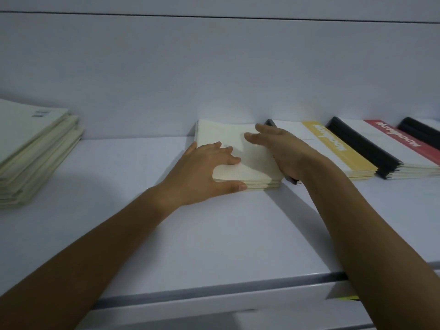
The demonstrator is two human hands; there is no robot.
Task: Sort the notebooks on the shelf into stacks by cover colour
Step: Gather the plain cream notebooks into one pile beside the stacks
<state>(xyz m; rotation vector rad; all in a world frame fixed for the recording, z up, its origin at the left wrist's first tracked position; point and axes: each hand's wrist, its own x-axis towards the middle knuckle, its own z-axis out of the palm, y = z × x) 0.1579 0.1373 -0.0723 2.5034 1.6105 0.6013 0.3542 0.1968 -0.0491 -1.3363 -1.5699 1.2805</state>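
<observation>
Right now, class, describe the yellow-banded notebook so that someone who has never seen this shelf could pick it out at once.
On the white shelf, find the cream stack under the left hand. Just beyond the right hand runs a row of black-spined notebooks. The yellow notebook comes first: its band is yellow, where the red notebook beside it has red.

Left grip [202, 172] lies flat on the front-left corner of the middle cream notebook stack [221, 133] on the white shelf [214, 229], thumb along its front edge. Right grip [283, 151] has straight fingers over the stack's right side, palm against that edge. Taller cream stack [31, 148] sits well apart at far left; just right of the grips, black-spined yellow-banded notebooks [333, 146], then red-banded notebooks [402, 139].
</observation>
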